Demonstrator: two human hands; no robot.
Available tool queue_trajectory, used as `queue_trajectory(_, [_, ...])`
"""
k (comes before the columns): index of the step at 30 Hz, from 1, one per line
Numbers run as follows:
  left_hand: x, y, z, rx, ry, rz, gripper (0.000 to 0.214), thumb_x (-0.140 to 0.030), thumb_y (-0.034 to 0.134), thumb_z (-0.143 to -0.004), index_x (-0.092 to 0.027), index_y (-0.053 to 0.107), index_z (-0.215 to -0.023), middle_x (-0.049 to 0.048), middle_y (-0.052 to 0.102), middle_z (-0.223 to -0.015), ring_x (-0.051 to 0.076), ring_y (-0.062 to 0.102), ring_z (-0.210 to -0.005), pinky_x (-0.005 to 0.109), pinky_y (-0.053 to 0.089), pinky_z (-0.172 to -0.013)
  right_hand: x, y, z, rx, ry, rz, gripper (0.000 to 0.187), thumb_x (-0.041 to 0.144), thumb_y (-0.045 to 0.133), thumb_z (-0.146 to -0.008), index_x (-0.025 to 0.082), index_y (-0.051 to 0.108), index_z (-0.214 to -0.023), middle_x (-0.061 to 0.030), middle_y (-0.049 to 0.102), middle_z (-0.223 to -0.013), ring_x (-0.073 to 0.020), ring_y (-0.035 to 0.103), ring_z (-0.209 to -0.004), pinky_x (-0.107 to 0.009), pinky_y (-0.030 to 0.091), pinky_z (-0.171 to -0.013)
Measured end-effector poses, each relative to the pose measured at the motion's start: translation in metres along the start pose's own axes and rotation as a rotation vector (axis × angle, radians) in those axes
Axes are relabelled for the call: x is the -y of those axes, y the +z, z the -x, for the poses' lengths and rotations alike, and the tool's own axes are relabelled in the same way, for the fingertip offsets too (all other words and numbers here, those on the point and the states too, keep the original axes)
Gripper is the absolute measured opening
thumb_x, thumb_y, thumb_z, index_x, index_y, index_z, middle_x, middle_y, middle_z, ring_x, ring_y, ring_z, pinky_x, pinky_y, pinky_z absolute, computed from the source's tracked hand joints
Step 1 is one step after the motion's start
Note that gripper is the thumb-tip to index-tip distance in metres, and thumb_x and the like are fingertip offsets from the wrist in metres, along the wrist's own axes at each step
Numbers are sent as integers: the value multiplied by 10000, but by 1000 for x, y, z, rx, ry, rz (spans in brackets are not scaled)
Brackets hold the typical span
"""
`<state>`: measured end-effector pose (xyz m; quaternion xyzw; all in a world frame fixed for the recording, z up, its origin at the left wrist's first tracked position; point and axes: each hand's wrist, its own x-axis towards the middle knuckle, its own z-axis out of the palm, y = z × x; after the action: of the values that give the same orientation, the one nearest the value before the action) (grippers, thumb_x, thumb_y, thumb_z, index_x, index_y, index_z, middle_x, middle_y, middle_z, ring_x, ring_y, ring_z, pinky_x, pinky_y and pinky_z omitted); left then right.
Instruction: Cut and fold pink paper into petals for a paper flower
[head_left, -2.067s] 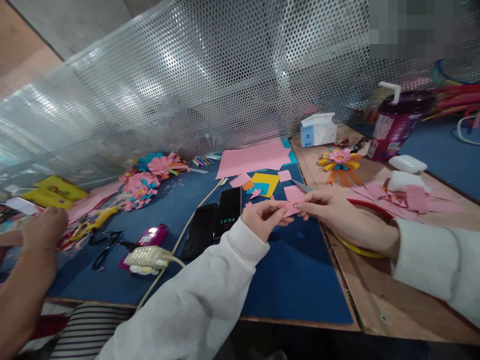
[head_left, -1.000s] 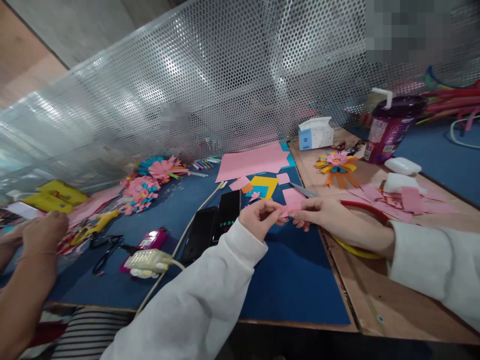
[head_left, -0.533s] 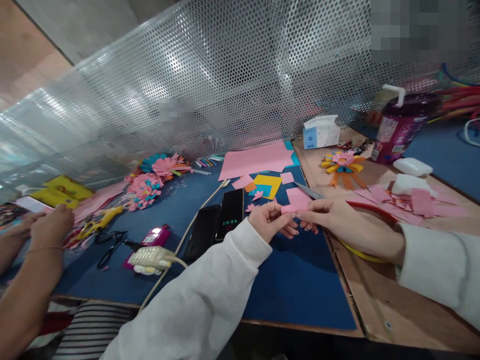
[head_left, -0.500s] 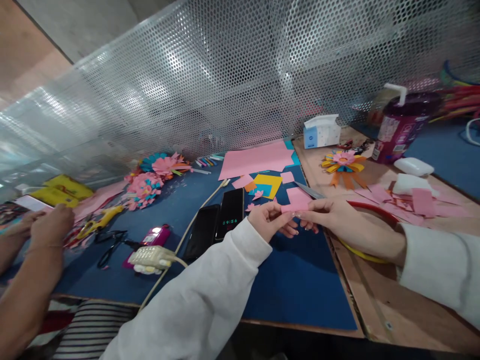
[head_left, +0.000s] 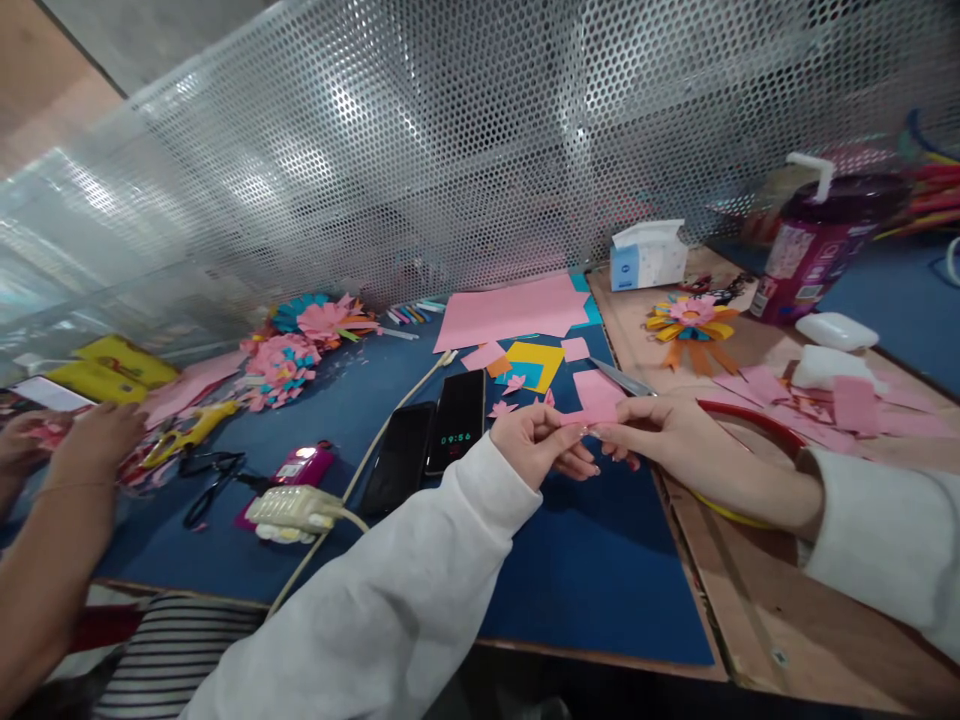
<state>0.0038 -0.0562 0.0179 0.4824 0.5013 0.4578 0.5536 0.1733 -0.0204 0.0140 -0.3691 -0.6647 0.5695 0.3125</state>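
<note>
My left hand (head_left: pixel 538 442) and my right hand (head_left: pixel 654 431) meet over the blue mat (head_left: pixel 600 560) and both pinch one small pink paper piece (head_left: pixel 592 411). The fingertips of both hands are pressed together on its edges. Both arms wear pale sleeves. A pair of scissors (head_left: pixel 621 378) lies just beyond my right hand, beside loose pink squares (head_left: pixel 576 349) and yellow and blue paper (head_left: pixel 534 365).
Two phones (head_left: pixel 435 440), a white power adapter with cable (head_left: pixel 291 508) and a pink device (head_left: pixel 300 468) lie left. Paper flowers (head_left: pixel 285 362), a big pink sheet (head_left: pixel 510 310), tissue box (head_left: pixel 646 256), purple cup (head_left: pixel 817 240) stand farther. Another person's hand (head_left: pixel 90 445) works at far left.
My hands stay joined on the pink piece, shifting its fold slightly. The view has drifted a little. The other person's hands have moved a bit at the left.
</note>
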Motion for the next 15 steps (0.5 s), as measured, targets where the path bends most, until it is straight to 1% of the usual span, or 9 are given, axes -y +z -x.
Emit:
queue_trajectory(3, [-1,-1,-2,-6,10,-8,334,-391,717,-626,-137,507,-681,46,669,-582,177,662,-529,293,572,-537,-1,1,-1,-24,7,-103,365,514,622,-722,157,606,-642,-48,604,-661,-123,532,-560,-257,423,-530])
queue_trajectory(7, [0,-3,-5,-16,28,-9,313,-366,722,-627,-131,534,-711,53,679,-621,172,666,-554,308,577,-583,-5,2,-3,-74,4,-247,416,547,547,-775,154,597,-650,-58,598,-651,-131,545,-560,-267,440,-539])
queue_trajectory(9, [2,-4,-7,-7,28,-11,312,-359,720,-631,-125,554,-753,55,678,-627,169,664,-556,308,576,-586,-7,1,-4,-74,0,-243,414,546,561,-766,150,594,-649,-56,596,-645,-128,542,-553,-267,441,-541])
queue_trajectory(12, [6,-5,-9,2,35,-19,333,-361,719,-634,-120,565,-804,61,678,-650,168,664,-567,315,573,-592,-9,-1,-5,-49,-11,-177,378,513,596,-747,144,595,-663,-43,593,-639,-115,535,-547,-255,443,-546])
queue_trajectory(15, [7,-6,-11,5,54,1,397,-373,745,-594,-120,556,-836,60,675,-669,170,662,-579,322,568,-598,-9,-3,-4,-32,-28,-100,327,460,614,-738,134,611,-718,-33,594,-649,-108,534,-548,-240,443,-536])
